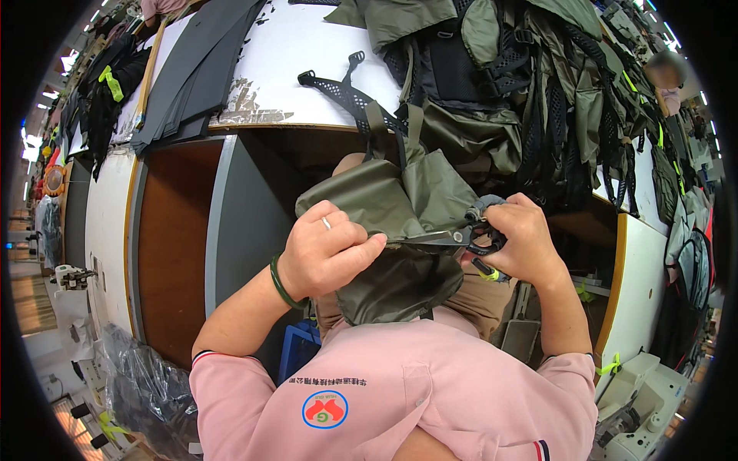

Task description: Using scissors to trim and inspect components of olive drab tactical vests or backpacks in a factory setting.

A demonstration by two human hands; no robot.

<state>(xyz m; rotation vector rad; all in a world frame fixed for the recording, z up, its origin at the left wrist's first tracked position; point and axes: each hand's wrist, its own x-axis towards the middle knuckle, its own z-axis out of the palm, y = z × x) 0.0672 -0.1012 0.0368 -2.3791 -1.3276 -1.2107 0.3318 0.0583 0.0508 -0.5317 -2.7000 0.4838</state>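
In my right hand [523, 238] is a pair of scissors [438, 238], its black handles wrapped partly in grey cloth and its blades pointing left along the edge of an olive-green fabric piece [369, 196]. My left hand [327, 250] pinches that edge near the blade tips; a ring and a green bangle are on it. The fabric hangs over my lap, with its lower part [407, 288] below the blades. Olive straps run from it up to a black mesh strap [346, 96] at the table edge. A small yellow-green bit shows under the scissor handles.
Olive and black backpacks [492, 92] are heaped on the white table [307, 46] ahead. Dark grey sheets [200, 69] lie at its left, above open compartments [177, 238]. A sewing machine [646, 407] stands at the lower right, and a plastic-wrapped bundle [150, 384] at the lower left.
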